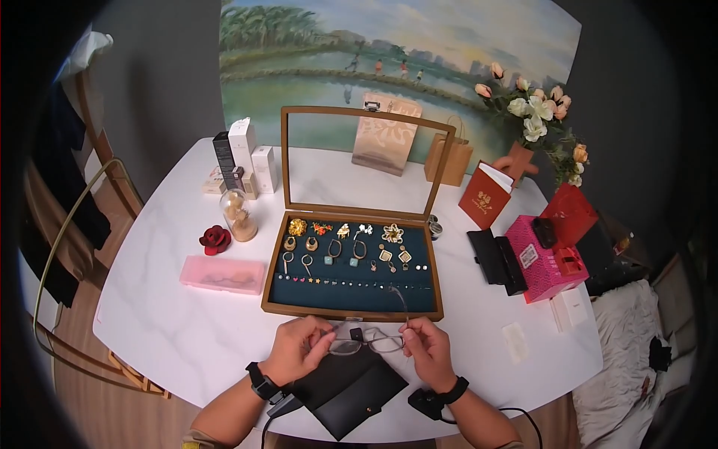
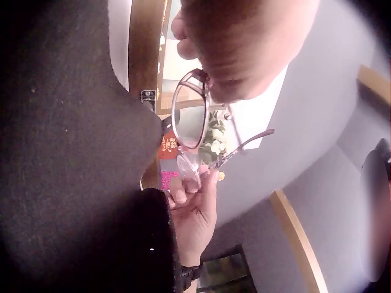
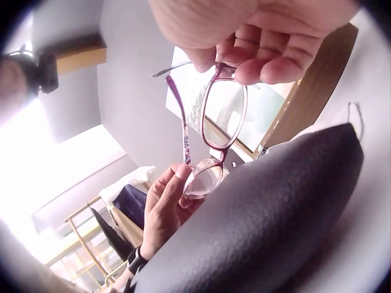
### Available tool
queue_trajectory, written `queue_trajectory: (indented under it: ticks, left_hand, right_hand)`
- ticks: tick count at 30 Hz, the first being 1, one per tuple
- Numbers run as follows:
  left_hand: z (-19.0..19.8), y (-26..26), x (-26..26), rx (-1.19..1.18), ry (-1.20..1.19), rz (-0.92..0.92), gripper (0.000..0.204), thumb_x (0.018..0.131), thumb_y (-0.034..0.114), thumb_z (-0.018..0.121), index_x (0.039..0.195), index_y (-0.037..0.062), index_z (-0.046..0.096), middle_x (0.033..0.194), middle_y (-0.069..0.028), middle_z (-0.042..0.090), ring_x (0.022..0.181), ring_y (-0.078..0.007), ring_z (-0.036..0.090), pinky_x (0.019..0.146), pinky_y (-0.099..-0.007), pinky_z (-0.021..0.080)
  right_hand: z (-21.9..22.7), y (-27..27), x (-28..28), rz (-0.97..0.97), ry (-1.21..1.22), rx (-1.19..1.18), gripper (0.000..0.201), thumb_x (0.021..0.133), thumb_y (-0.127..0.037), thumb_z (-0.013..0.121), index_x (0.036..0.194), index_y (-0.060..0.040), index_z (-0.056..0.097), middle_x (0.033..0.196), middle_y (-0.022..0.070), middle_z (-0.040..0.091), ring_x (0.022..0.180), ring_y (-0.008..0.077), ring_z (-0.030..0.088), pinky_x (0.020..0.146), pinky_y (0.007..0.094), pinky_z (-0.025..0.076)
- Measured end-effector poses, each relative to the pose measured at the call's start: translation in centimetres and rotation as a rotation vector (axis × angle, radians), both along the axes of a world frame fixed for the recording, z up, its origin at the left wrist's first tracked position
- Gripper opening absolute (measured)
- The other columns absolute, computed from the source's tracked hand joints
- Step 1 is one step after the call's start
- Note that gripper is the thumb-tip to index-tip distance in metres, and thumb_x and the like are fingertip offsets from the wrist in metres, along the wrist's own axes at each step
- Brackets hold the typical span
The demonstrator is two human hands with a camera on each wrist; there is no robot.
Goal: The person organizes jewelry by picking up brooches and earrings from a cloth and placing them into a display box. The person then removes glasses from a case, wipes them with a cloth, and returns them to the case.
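Observation:
A pair of eyeglasses [image 1: 387, 344] with a thin purplish frame is held up in front of the wooden jewelry box [image 1: 351, 308]. My left hand [image 1: 301, 348] pinches one side of the frame near the hinge. At the other side, my right hand [image 1: 430, 348] pinches the frame where the temple arm begins. Both temple arms are unfolded and point away from me, seen also in the right wrist view beside the lens rim [image 3: 224, 116]. Below the hands lies a black leather pouch [image 1: 351, 396] with a small gold snap. It fills much of both wrist views.
The box's glass lid stands raised, with earrings and brooches on its dark lining. To the left are a pink case [image 1: 222, 275], a red fabric rose [image 1: 215, 239] and a glass dome [image 1: 238, 215]. A black case [image 1: 490, 258] and a pink box [image 1: 535, 277] stand right.

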State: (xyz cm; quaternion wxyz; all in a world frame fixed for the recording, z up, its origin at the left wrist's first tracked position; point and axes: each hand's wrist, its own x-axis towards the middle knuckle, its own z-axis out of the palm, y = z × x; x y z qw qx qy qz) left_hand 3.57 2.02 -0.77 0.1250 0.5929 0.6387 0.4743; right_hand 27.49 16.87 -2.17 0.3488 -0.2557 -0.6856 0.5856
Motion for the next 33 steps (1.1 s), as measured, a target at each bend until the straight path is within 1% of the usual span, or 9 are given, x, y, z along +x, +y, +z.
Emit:
queue_trajectory:
  ticks: [4, 7, 12, 17, 21, 23, 26, 32, 33]
  left_hand:
    - [-0.3, -0.1, 0.6, 0.133, -0.268, 0.145, 0.009, 0.093, 0.004, 0.071, 0.096, -0.0012, 0.064, 0.074, -0.0083, 0.067, 0.067, -0.0153, 0.065, 0.067, -0.0283, 0.051]
    - [-1.1, 0.3, 0.3, 0.290, -0.133, 0.188, 0.010, 0.092, 0.003, 0.072, 0.098, -0.0004, 0.065, 0.068, -0.0058, 0.064, 0.060, -0.0148, 0.062, 0.061, -0.0281, 0.049]
    - [-0.1, -0.1, -0.2, 0.244, -0.008, 0.139, 0.008, 0.097, 0.004, 0.066, 0.099, -0.0008, 0.061, 0.074, -0.0065, 0.067, 0.069, -0.0130, 0.064, 0.066, -0.0287, 0.051]
    - [-0.3, 0.2, -0.5, 0.063, -0.228, 0.082, 0.009, 0.103, 0.008, 0.059, 0.103, 0.0013, 0.053, 0.073, -0.0038, 0.061, 0.065, -0.0108, 0.058, 0.062, -0.0286, 0.047]
    - [-0.7, 0.5, -0.2, 0.086, -0.347, 0.067, 0.011, 0.108, 0.012, 0.052, 0.103, 0.0031, 0.049, 0.073, -0.0012, 0.054, 0.063, -0.0087, 0.049, 0.060, -0.0273, 0.042]
    - [-0.4, 0.5, -0.1, 0.082, -0.378, 0.074, 0.012, 0.109, 0.013, 0.051, 0.103, 0.0029, 0.048, 0.070, -0.0003, 0.051, 0.060, -0.0078, 0.046, 0.058, -0.0272, 0.041]
    - [-0.4, 0.4, -0.3, 0.105, -0.359, 0.036, 0.018, 0.111, 0.019, 0.049, 0.101, 0.0038, 0.048, 0.070, 0.0008, 0.049, 0.060, -0.0070, 0.044, 0.058, -0.0257, 0.040]
    - [-0.9, -0.2, 0.3, 0.051, -0.541, -0.097, 0.023, 0.112, 0.026, 0.047, 0.102, 0.0052, 0.050, 0.073, 0.0018, 0.049, 0.059, -0.0059, 0.043, 0.055, -0.0245, 0.036]
    - [-1.0, -0.5, 0.1, -0.006, -0.630, -0.103, 0.025, 0.111, 0.030, 0.049, 0.104, 0.0064, 0.051, 0.081, 0.0024, 0.050, 0.069, -0.0051, 0.044, 0.062, -0.0240, 0.038]
  right_hand:
    - [0.1, -0.3, 0.0, 0.007, 0.012, 0.006, 0.018, 0.104, -0.018, 0.065, 0.106, 0.0004, 0.065, 0.083, 0.0011, 0.066, 0.070, 0.0063, 0.060, 0.065, 0.0222, 0.050]
    - [0.3, -0.5, -0.1, 0.004, -0.005, 0.090, 0.016, 0.102, -0.014, 0.067, 0.106, 0.0003, 0.066, 0.084, 0.0020, 0.067, 0.072, 0.0070, 0.062, 0.067, 0.0227, 0.052]
    - [0.0, -0.1, 0.1, 0.021, -0.028, 0.304, 0.014, 0.099, -0.010, 0.069, 0.108, 0.0008, 0.066, 0.085, 0.0034, 0.068, 0.075, 0.0077, 0.066, 0.068, 0.0233, 0.053]
    - [1.7, -0.6, 0.0, 0.103, 0.129, -0.097, 0.021, 0.101, -0.014, 0.068, 0.115, 0.0020, 0.065, 0.086, 0.0024, 0.068, 0.072, 0.0076, 0.063, 0.066, 0.0241, 0.052]
    - [0.9, 0.2, 0.2, 0.068, 0.071, -0.125, 0.025, 0.102, -0.017, 0.067, 0.120, 0.0001, 0.064, 0.087, 0.0025, 0.066, 0.070, 0.0082, 0.062, 0.064, 0.0250, 0.050]
    - [0.6, 0.4, 0.2, 0.081, -0.342, 0.295, 0.027, 0.099, -0.019, 0.069, 0.122, -0.0052, 0.064, 0.087, 0.0047, 0.066, 0.069, 0.0150, 0.065, 0.065, 0.0301, 0.051]
    - [0.9, 0.0, 0.0, 0.131, -0.484, 0.556, 0.024, 0.095, -0.019, 0.071, 0.116, -0.0088, 0.065, 0.085, 0.0088, 0.066, 0.073, 0.0246, 0.068, 0.067, 0.0363, 0.052]
    - [0.3, 0.3, 0.0, 0.158, -0.504, 0.669, 0.012, 0.095, -0.016, 0.068, 0.100, -0.0079, 0.061, 0.085, 0.0108, 0.066, 0.077, 0.0304, 0.068, 0.068, 0.0424, 0.053]
    - [0.3, 0.2, 0.0, 0.152, -0.504, 0.666, 0.012, 0.095, -0.016, 0.068, 0.100, -0.0079, 0.061, 0.085, 0.0108, 0.066, 0.077, 0.0304, 0.068, 0.068, 0.0424, 0.053]
